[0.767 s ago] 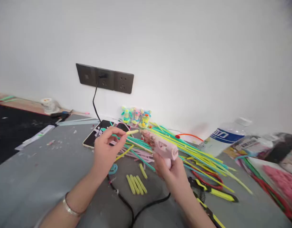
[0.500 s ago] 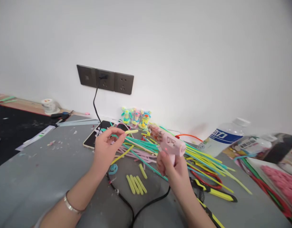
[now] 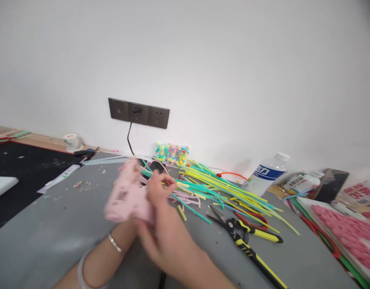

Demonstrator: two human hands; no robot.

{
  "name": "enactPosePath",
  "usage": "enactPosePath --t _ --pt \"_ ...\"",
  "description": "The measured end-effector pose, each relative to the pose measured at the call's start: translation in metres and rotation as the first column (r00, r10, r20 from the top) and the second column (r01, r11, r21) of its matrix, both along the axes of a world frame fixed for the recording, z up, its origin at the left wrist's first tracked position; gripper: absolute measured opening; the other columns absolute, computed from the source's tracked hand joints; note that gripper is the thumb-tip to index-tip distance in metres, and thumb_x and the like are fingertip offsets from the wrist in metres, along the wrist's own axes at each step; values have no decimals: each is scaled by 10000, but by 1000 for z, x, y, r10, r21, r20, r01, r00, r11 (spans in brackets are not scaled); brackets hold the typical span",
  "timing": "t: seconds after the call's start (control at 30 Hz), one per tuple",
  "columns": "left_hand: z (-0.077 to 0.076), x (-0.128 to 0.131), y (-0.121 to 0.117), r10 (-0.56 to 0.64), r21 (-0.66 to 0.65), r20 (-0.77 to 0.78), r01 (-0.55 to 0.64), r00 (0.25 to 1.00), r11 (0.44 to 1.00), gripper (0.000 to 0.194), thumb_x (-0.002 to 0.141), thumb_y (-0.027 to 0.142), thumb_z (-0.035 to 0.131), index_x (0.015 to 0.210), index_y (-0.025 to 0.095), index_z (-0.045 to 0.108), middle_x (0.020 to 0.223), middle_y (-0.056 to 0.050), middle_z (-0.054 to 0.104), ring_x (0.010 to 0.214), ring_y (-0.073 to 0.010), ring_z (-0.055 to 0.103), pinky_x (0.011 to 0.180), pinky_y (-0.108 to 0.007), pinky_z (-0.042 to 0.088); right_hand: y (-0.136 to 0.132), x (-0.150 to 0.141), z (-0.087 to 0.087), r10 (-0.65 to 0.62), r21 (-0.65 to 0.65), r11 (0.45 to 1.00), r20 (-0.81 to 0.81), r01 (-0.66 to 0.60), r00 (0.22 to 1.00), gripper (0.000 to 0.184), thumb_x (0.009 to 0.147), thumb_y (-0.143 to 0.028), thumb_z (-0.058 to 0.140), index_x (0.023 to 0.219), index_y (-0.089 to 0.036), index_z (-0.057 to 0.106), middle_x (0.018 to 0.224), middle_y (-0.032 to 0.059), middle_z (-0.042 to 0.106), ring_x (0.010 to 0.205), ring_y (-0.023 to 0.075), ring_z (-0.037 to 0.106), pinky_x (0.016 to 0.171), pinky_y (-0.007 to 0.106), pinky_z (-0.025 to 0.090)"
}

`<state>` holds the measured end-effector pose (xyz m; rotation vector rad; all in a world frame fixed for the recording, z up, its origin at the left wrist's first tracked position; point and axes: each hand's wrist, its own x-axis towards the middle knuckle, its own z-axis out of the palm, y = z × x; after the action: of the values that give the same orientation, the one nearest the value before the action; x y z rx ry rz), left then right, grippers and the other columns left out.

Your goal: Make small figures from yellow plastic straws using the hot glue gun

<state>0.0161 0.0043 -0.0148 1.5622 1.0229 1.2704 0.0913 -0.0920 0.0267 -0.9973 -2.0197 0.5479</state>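
Note:
My right hand [image 3: 172,235] is closed round the handle of a pink hot glue gun [image 3: 124,196], slightly blurred. It crosses in front of my left wrist, with the gun's nozzle pointing up and away. Beyond it, the partly covered left hand [image 3: 160,186] has its fingers pinched together, with a short pale yellow chenille stem piece [image 3: 182,185] at the fingertips. Another short yellow-green piece [image 3: 181,213] lies on the grey tabletop just right of my hands. Long chenille stems [image 3: 233,188] in yellow, teal and lilac are heaped behind.
Pliers [image 3: 248,237] with yellow-black handles lie at right. Three small fuzzy figures [image 3: 172,154] stand by the wall, below a socket panel [image 3: 139,113] with a black cord [image 3: 128,138]. A bottle [image 3: 267,174] and pink braided material [image 3: 344,233] are further right.
My right hand has swung left with the glue gun, across my left wrist. The left hand is now largely hidden, and the row of short yellow pieces is covered. The view has shifted.

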Motion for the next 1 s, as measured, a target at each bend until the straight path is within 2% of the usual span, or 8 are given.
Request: enactPosePath --t 0.1,0.23,0.43,0.57,0.7,0.77,0.87,1.0 --pt "-3 2 -4 -135 -13 -24 135 991 991 120 734 305 691 707 188 693 721 -16 678 669 -159 633 564 -230 499 5 -65 9 64 -97 994 228 -42 972 870 937 -288 536 1581 -113 -23 1239 182 664 994 311 686 825 423 581" --pt "-8 3 -3 -225 -26 -77 223 971 974 139 760 305 659 728 171 676 709 -14 655 659 -151 616 575 -233 476 21 -143 -6 -61 -197 968 413 154 909 874 918 -226 577 1587 -137 20 1115 176 694 849 301 709 643 397 601" --pt "-13 4 2 -259 -60 -97 254 961 965 144 756 307 662 730 166 669 699 -21 647 636 -151 604 561 -235 454 37 -176 -25 -52 -269 935 541 232 839 669 955 -102 466 1569 -141 202 1357 277 574 1011 308 695 742 429 591" --pt "-15 2 4 -240 -83 -54 235 969 968 143 748 312 673 737 169 671 720 -20 638 679 -161 606 591 -241 487 18 -138 -5 -63 -119 981 550 153 833 535 927 -147 538 1444 -83 414 1157 225 689 1003 300 671 781 431 559" --pt "-15 0 6 -201 -56 -65 197 977 979 148 750 316 674 739 168 677 759 -31 661 723 -167 613 610 -237 497 -5 -55 18 44 -101 995 611 24 790 172 899 -251 600 1021 -138 643 972 125 723 911 268 675 791 390 514" --pt "-14 0 7 -181 -36 -83 179 980 983 152 742 316 680 723 166 675 744 -31 664 704 -163 607 590 -229 483 -10 -6 23 16 -121 989 661 86 750 119 921 -185 550 887 -138 654 812 104 725 785 270 696 803 428 491" --pt "-12 1 8 -167 -10 -90 166 982 986 142 746 304 677 711 167 674 714 -26 661 677 -161 601 567 -226 467 -8 52 22 -57 -217 895 810 390 583 143 908 -101 528 878 -149 658 827 115 737 774 275 726 673 336 469" --pt "-10 1 7 -170 4 -88 171 982 985 127 755 292 671 719 170 678 719 -28 669 681 -165 614 575 -232 473 -3 73 7 -49 -276 831 828 483 558 156 899 -128 551 989 -165 672 939 134 768 870 306 750 617 297 461"
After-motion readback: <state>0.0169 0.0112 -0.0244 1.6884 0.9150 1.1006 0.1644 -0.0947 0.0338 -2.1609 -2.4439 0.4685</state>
